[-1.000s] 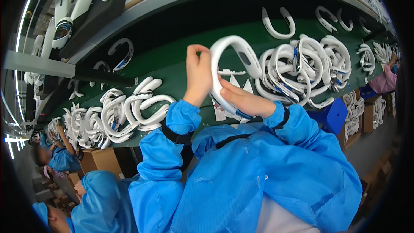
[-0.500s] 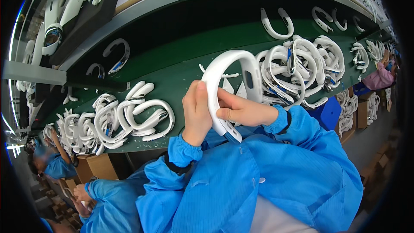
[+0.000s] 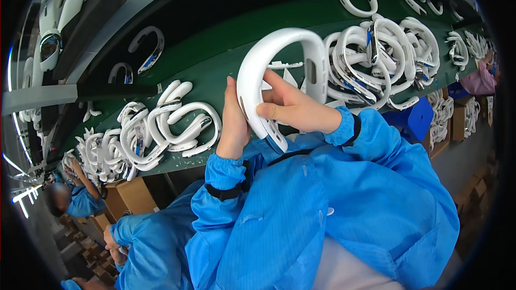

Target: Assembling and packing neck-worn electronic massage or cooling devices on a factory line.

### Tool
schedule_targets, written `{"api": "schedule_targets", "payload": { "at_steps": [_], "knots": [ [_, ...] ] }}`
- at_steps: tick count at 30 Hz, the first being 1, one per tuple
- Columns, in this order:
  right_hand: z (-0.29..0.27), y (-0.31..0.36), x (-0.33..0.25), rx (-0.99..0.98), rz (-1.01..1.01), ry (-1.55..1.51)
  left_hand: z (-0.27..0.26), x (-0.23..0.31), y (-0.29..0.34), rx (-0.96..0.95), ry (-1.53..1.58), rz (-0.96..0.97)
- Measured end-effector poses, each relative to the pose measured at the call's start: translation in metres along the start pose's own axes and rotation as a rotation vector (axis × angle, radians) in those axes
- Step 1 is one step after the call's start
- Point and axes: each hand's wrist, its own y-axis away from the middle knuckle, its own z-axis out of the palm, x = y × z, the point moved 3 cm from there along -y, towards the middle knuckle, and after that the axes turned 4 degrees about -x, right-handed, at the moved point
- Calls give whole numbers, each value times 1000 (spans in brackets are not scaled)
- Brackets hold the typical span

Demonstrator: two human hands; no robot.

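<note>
A white, C-shaped neck fan is raised in front of my chest, above the bench edge. My left hand presses flat along its outer left side, fingers pointing up. From the inner side my right hand grips the same arm, thumb on its face and the other fingers partly hidden inside the curve. A dark oval slot shows on the far arm. The lower tip nearest me looks dark and glossy. Behind the fan, small white plastic parts lie on the green bench.
Tangled neck fans pile up on the bench at right and left. More lean along the back. A blue bin stands below the right edge. Co-workers sit to the left, nearest in a blue sleeve; another is at far right.
The view has shifted, so the bench and its piles appear higher at left. Both hands still hold the neck fan, which now looks slightly larger and higher. The left fingers look straighter.
</note>
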Motion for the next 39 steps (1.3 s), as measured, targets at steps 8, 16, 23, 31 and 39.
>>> {"api": "schedule_targets", "payload": {
  "at_steps": [8,16,23,31,39],
  "knots": [
    [-2,4,-8,-68,-45,172,3,-8,-2,-13,58,-1],
    [-10,0,7,112,-11,336,-8,-28,-22,123,33,140],
    [-12,-1,6,61,66,187,-15,-2,-24,8,-64,84],
    [-5,4,2,-139,150,333,11,29,-13,125,-467,257],
    [-11,8,-1,-69,63,251,17,29,-22,-83,-280,195]
  ]
}}
